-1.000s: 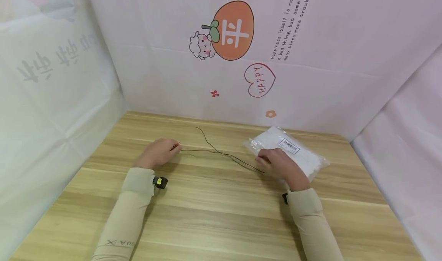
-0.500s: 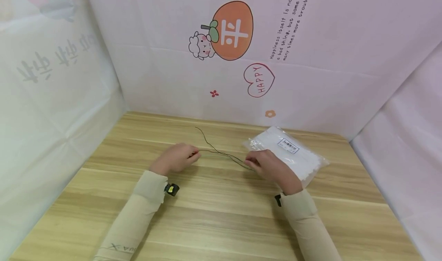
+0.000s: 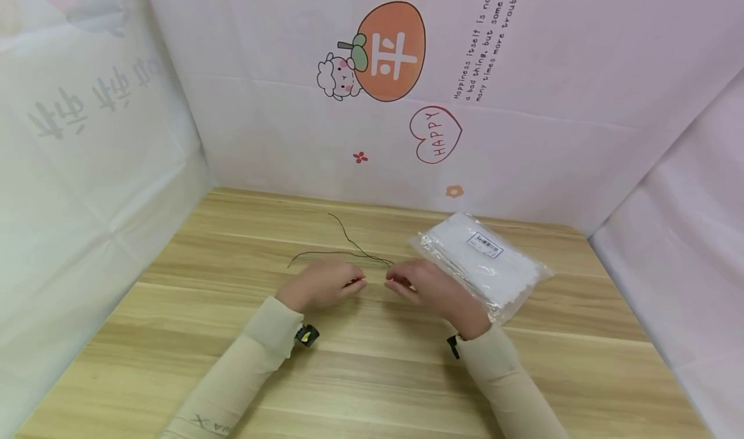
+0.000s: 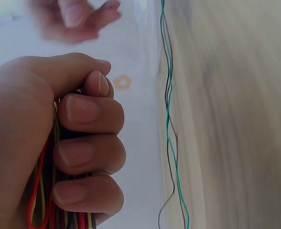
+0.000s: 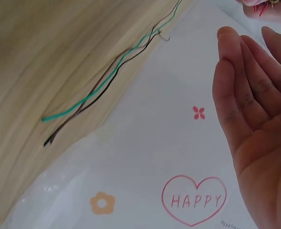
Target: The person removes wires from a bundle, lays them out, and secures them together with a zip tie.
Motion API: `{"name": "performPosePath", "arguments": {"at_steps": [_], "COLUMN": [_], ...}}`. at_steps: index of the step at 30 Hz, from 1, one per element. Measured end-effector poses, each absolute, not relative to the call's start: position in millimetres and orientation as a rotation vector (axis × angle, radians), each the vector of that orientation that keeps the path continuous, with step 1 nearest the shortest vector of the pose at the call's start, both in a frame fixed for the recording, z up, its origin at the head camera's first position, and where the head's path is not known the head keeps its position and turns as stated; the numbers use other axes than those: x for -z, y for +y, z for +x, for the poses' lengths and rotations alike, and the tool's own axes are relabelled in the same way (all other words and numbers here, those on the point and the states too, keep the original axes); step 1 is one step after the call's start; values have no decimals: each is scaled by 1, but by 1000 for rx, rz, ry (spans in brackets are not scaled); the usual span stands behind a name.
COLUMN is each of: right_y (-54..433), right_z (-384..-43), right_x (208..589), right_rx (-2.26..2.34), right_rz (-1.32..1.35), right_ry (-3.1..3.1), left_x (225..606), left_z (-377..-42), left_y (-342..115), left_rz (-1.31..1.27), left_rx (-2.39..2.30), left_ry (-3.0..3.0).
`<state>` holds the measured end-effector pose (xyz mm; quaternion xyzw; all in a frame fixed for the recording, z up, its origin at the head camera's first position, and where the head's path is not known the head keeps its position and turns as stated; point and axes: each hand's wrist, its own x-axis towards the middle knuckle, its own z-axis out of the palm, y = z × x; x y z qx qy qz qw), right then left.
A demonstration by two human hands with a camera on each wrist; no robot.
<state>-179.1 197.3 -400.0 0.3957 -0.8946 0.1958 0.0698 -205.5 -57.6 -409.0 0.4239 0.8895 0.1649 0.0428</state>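
Three strands [image 5: 117, 70] lying at twelve o'clock, likely light, limp, ends suiting pinch; your left hand [image 3: 322, 284] gripping cords [image 4: 81, 220], right hand [image 3: 433, 290] relaxing, holding nothing visible.

The left cuff [image 3: 272, 329] is a wide band of pale beige, joined to a left sleeve [image 3: 229, 381] in much the same shade. Against the left cuff's inner side sits a small, boxy black left camera [image 3: 307, 336] with a yellow patch. Well apart from the left cuff, the left sleeve bears dark lettering [image 3: 203, 423], an X among it. Across from the left cuff, the right cuff [image 3: 488, 353] and right sleeve [image 3: 517, 397] match; the right camera [image 3: 453, 347] shows only a black edge.
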Motion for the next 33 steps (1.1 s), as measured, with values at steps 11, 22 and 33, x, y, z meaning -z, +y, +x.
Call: {"name": "performPosePath", "arguments": {"at_steps": [11, 22, 33], "right_y": [178, 181, 186], "right_z": [-168, -166, -169], "right_x": [405, 408, 405], "right_rx": [-489, -571, -467], "right_rz": [1280, 1276, 1236], "right_ry": [-2523, -2624, -2677], "left_x": [415, 418, 418], "left_z": [-193, -189, -190], "left_y": [-40, -36, -38], "left_rz": [1374, 1354, 1315], "left_rx": [-477, -505, -518], "left_ry": [2667, 2621, 2602]}}
